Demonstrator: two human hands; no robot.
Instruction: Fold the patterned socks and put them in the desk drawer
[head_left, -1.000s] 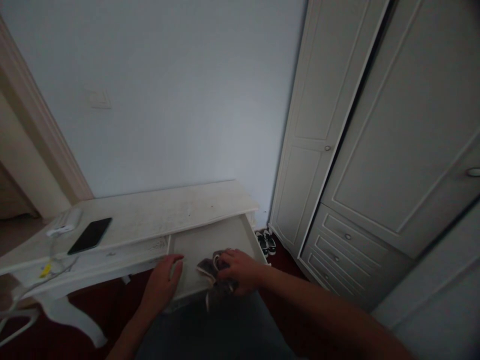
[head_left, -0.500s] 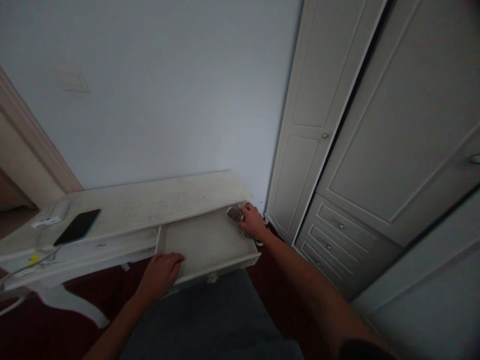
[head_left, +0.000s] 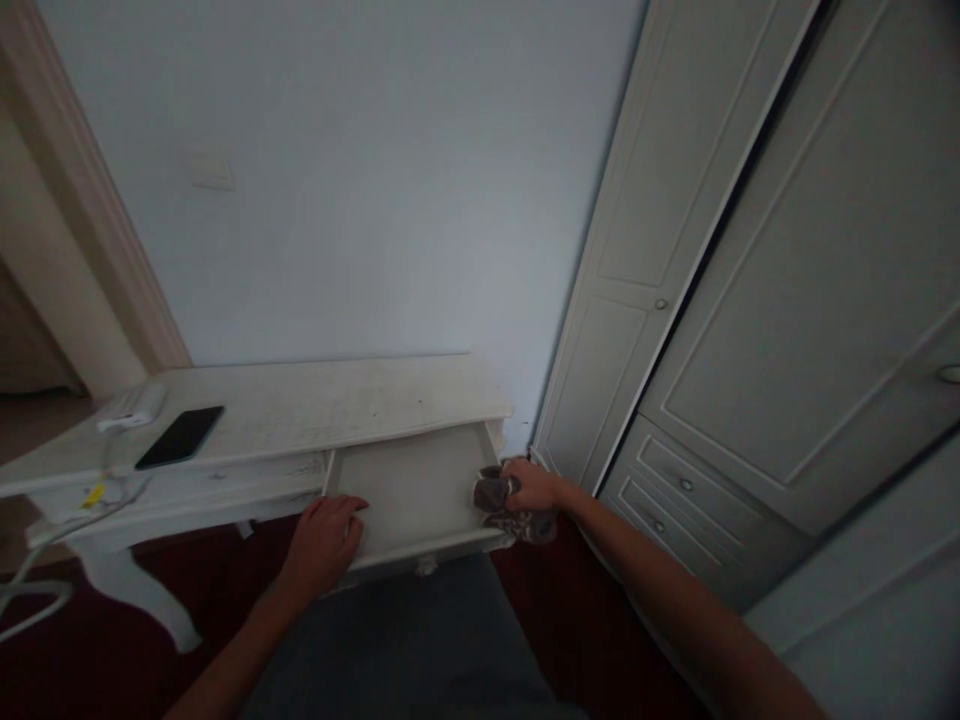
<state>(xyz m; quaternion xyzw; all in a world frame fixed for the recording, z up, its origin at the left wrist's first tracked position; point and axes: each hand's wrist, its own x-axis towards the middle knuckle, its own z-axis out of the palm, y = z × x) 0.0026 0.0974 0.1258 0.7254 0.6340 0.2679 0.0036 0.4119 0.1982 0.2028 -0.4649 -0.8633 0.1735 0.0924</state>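
A pulled-out white drawer [head_left: 420, 555] juts from the desk above my lap, its inside bare. My left hand [head_left: 326, 540] is curled over the drawer's left side near the front corner, holding on to it. In my right hand [head_left: 529, 485] is a bunched brown-grey cloth [head_left: 491, 492] with a pale pattern. The cloth lies against the right side wall of the drawer, and part of it hangs outside over that edge. My right fingertips are partly hidden in its folds.
On the white desk top [head_left: 360, 400] lie a dark phone [head_left: 180, 437] and a white box-like device [head_left: 131, 408]. A pale cable with a yellow tag [head_left: 93, 495] runs down the left end. A white wardrobe [head_left: 622, 330] with knobs stands close on the right.
My right hand and the cloth have moved from the drawer's back right corner toward me along its right side. My left hand keeps its place on the drawer. The view has shifted slightly left.
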